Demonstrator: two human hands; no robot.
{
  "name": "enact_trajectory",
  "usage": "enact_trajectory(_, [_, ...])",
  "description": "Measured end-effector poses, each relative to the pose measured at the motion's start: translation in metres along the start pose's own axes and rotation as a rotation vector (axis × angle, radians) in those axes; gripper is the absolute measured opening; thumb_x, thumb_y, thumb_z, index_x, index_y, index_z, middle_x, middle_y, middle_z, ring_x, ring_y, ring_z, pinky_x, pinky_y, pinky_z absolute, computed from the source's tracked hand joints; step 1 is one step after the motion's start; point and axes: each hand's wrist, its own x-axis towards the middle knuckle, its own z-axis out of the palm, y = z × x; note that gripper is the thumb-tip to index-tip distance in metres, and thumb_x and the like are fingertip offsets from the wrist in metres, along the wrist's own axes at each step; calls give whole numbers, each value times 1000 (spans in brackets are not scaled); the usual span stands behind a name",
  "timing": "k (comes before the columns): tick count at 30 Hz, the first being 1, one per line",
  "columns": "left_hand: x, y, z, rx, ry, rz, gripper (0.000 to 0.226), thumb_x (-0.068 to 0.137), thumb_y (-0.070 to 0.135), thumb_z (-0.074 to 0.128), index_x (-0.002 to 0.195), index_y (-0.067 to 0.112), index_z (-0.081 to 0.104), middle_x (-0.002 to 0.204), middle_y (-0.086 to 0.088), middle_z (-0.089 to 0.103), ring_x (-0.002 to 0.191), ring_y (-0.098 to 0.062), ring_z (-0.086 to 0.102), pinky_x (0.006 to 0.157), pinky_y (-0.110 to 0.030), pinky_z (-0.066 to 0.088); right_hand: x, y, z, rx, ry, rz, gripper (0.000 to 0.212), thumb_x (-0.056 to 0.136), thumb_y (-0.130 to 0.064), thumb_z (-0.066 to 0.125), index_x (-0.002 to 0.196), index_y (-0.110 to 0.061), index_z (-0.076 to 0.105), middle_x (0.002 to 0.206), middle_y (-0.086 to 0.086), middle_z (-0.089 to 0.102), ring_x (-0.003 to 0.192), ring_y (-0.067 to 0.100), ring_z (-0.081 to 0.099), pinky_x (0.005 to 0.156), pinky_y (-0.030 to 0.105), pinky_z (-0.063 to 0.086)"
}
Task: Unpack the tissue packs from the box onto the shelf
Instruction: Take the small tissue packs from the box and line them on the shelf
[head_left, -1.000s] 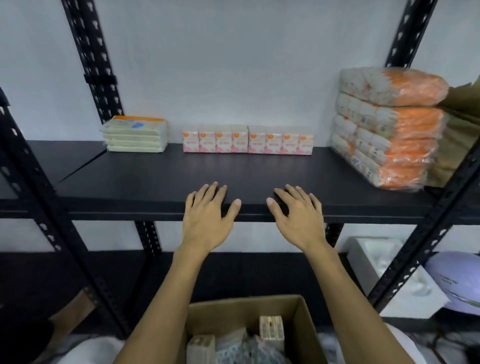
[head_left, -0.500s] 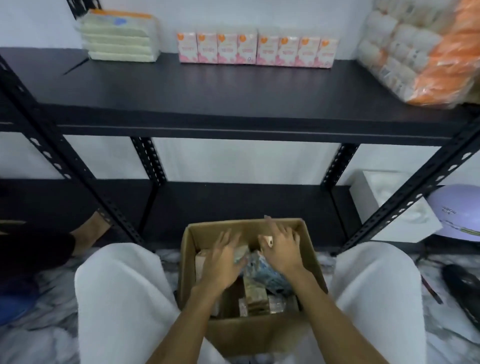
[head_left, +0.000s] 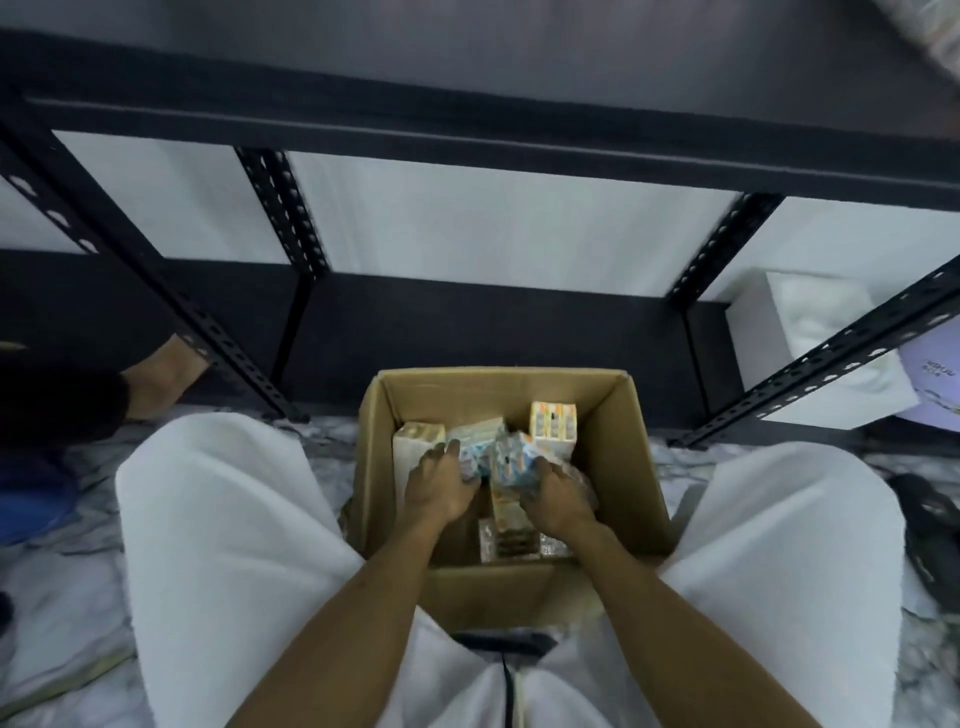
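An open cardboard box (head_left: 631, 447) stands on the floor between my knees, with several tissue packs inside. Both hands are down in it. My left hand (head_left: 439, 488) closes on a blue-and-white tissue pack (head_left: 475, 449). My right hand (head_left: 556, 499) closes on a second blue-and-white pack (head_left: 511, 460) beside the first. An orange-and-white pack (head_left: 553, 423) stands upright at the box's far right, and a beige pack (head_left: 415, 441) at its left. Further packs (head_left: 511, 535) lie deeper, partly hidden by my hands. The black shelf (head_left: 467, 124) crosses the top of the view; blur softens everything.
Black perforated shelf posts (head_left: 280, 208) rise behind the box, and another slants at the right (head_left: 831, 358). A white foam block (head_left: 810, 338) and a lilac object (head_left: 935, 374) sit on the lower shelf at right. Another person's foot (head_left: 161, 374) rests at left.
My view has tilted further down, so the goods on the shelf have left the frame. Both hands sank deeper into the box and closed on the blue-and-white packs.
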Motion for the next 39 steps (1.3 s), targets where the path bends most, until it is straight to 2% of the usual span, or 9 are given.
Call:
enact_trajectory(4, [23, -16, 1, 56, 75, -33, 79, 93, 44, 65, 155, 12, 27, 161, -15, 28, 148, -35, 25, 119, -44, 28, 2, 3, 2, -33, -17, -21, 88, 98, -27, 57, 161, -20, -3, 160, 16, 25, 143, 38, 30, 114, 46, 31])
enact_trajectory(8, [46, -31, 0, 91, 9, -72, 94, 98, 46, 59, 161, 7, 0, 170, -15, 1, 156, -34, -1, 126, -42, 9, 3, 7, 4, -218, -37, -118, 87, 99, -27, 53, 160, -21, -9, 162, 15, 13, 146, 39, 19, 116, 48, 25])
enact_trajectory(14, [46, -29, 5, 306, 30, -31, 86, 99, 47, 55, 160, 5, 11, 157, -19, 28, 142, -37, 29, 114, -46, 29, 10, -5, 16, -242, -30, -182, 69, 100, -22, 53, 157, -16, 15, 168, 13, 1, 155, 33, 2, 119, 50, 23])
enact_trajectory(19, [38, -23, 18, 313, -20, -46, 65, 93, 41, 63, 147, 15, 39, 155, -22, 20, 137, -40, 28, 113, -48, 31, 19, -20, 22, -238, 23, -151, 74, 96, -20, 58, 157, -11, 16, 161, 14, 21, 146, 33, 26, 111, 49, 32])
enact_trajectory(22, [38, -24, 14, 47, -115, -140, 80, 86, 38, 74, 150, 26, 29, 157, -22, 21, 138, -45, 33, 109, -52, 40, 25, -24, 20, -250, -14, -165, 92, 92, -27, 67, 160, -18, 5, 159, 17, 15, 143, 38, 25, 108, 49, 35])
enact_trajectory(28, [31, -29, 3, -105, -168, -156, 103, 73, 30, 88, 157, 37, 29, 160, -17, 24, 144, -39, 33, 116, -44, 37, 25, -21, 23, -236, -2, -192, 92, 81, -37, 76, 154, -22, 21, 160, 14, 18, 147, 37, 18, 117, 51, 22])
enact_trajectory(34, [16, -16, -22, -201, -74, -58, 79, 71, 33, 89, 143, 29, 56, 144, -6, 54, 129, -27, 52, 100, -33, 47, 21, -4, -1, 156, 79, -70, 84, 72, -40, 84, 141, -33, 35, 138, 4, 58, 130, 31, 50, 109, 49, 37])
enact_trajectory(36, [11, -15, -34, -210, -49, -41, 79, 70, 33, 89, 142, 28, 58, 140, -3, 59, 127, -25, 55, 96, -30, 48, 14, -2, -15, 357, 118, -45, 78, 65, -49, 87, 127, -41, 41, 124, -4, 65, 121, 27, 58, 103, 53, 45])
enact_trajectory(39, [3, -14, -53, -284, 14, -19, 79, 65, 38, 91, 138, 31, 61, 134, 2, 65, 125, -23, 57, 100, -31, 50, 2, -3, -31, 591, 191, -45, 75, 63, -43, 92, 123, -31, 50, 109, -14, 63, 113, 17, 63, 99, 45, 54])
